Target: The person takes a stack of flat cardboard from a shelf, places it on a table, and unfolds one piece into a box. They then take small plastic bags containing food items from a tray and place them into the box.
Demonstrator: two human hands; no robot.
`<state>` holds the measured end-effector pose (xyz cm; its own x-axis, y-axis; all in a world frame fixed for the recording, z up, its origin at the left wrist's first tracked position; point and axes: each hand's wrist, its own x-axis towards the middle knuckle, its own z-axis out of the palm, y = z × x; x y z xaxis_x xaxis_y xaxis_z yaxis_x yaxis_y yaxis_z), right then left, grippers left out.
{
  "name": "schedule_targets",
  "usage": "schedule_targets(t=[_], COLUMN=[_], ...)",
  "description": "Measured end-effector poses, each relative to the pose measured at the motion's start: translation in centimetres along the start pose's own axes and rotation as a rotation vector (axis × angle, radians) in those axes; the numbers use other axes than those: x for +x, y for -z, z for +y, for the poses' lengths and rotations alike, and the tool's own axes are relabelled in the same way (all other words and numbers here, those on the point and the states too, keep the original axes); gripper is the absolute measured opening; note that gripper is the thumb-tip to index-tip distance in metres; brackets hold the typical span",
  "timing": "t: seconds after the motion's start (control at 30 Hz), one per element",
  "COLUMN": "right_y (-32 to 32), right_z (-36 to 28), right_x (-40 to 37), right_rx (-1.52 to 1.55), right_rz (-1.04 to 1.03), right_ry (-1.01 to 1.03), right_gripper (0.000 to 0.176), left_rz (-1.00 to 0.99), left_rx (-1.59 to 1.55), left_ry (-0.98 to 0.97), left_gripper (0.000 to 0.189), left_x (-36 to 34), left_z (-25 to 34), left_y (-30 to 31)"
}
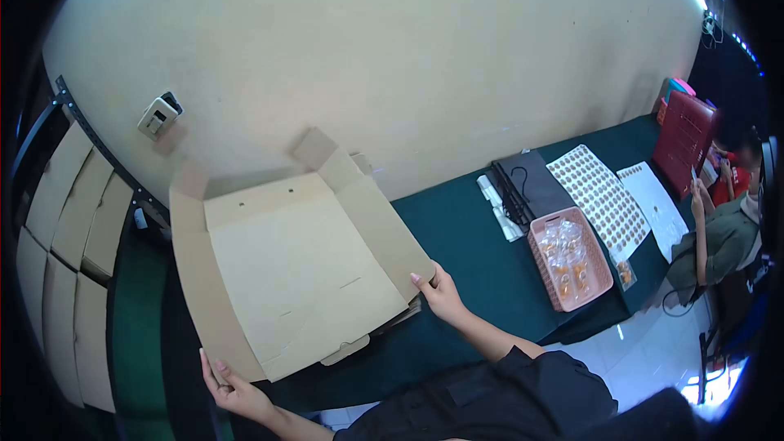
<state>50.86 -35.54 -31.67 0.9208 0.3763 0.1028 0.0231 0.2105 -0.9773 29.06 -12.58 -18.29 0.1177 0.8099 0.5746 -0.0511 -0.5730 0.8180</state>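
A large cardboard box blank (294,269), partly folded with raised side flaps, is held tilted over the table between both hands. My left hand (233,392) grips its near left corner, thumb on the inner face and fingers around the outside. At the near right corner, my right hand (442,294) pinches the side flap with the thumb inside. The far tabs are blurred. Beneath the right side of the blank, the edges of more cardboard (400,316) show; how many pieces lie there is hidden.
Right along the green-covered table (457,220) are a pink basket (558,298) of plastic-wrapped items, dark bags (535,184), a sticker sheet (600,196) and a maroon folder (686,139). Stacked boxes (69,196) fill a left rack. Another person (719,229) works at far right.
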Motion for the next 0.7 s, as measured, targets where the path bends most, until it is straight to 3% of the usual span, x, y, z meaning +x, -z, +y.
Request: schedule_targets(t=[0.1, 0.23, 0.33, 0.37, 0.43, 0.5, 0.7], right_y=[4.9, 13.3, 20.2, 22.5, 26.4, 29.4, 36.9], right_z=[-2.1, -4.6, -4.7, -4.6, -4.5, -4.4, -1.0], right_x=[0.0, -0.3, -1.1, -1.6, -2.5, -3.7, -5.7], right_rx=[0.076, 0.012, 0.008, -0.010, 0.006, -0.073, -0.353], right_rz=[0.042, 0.247, 0.354, 0.379, 0.445, 0.603, 0.690], right_ry=[0.059, 0.175, 0.216, 0.225, 0.197, 0.159, 0.145], right_gripper=[0.032, 0.034, 0.033, 0.033, 0.033, 0.029, 0.032], left_rz=[0.050, 0.037, -0.218, -0.215, -0.404, -0.560, -0.808], left_rx=[-0.072, -0.099, -0.241, -0.243, -0.149, -0.233, -0.211], left_ry=[-0.054, -0.125, 0.036, 0.042, 0.028, 0.158, 0.249], left_gripper=[0.033, 0.036, 0.037, 0.037, 0.037, 0.040, 0.044], left_x=[-4.4, -10.4, -13.9, -15.0, -17.3, -20.0, -26.8], left_z=[2.1, 5.0, 7.2, 8.2, 9.9, 9.2, 4.8], left_y=[-2.2, -6.9, -10.3, -11.7, -14.2, -16.4, -20.5])
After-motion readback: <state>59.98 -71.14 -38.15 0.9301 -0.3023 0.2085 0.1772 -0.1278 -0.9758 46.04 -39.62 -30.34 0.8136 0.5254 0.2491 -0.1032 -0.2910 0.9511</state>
